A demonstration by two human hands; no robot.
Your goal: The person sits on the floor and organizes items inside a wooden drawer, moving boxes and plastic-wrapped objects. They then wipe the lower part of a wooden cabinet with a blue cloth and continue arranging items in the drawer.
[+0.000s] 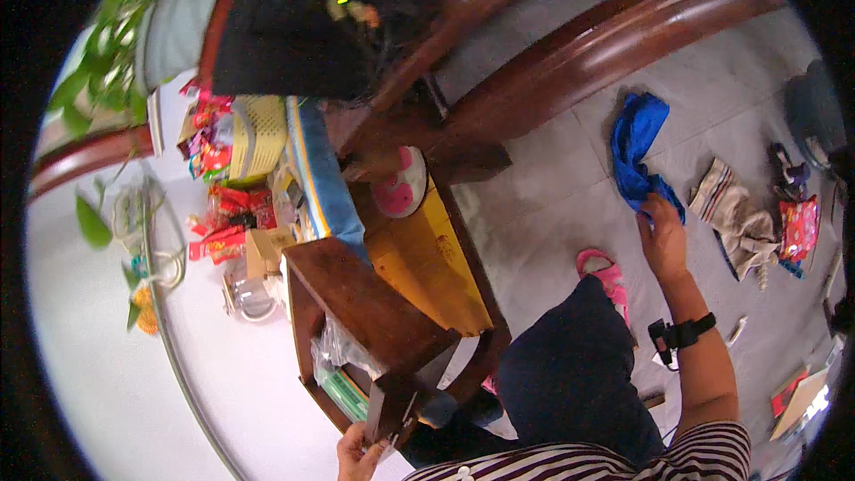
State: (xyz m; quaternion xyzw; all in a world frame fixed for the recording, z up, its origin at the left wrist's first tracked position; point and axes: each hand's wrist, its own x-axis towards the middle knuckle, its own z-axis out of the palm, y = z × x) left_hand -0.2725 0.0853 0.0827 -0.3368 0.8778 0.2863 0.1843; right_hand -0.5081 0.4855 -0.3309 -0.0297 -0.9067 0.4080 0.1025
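My right hand is stretched out over the tiled floor, its fingers pinched on the near end of a crumpled blue cloth. A black strap with a small device sits around that wrist. At the bottom left, my left hand grips the edge of a dark wooden panel on an open brown wooden drawer. A thin shiny metal piece beside those fingers is too blurred to name. Inside the drawer lie a clear plastic bag and a green package.
A beige patterned cloth and a red packet lie at the right. A pink slipper is by my knee. Wooden furniture crosses the far side. A yellow basket of packets and a glass jar stand left.
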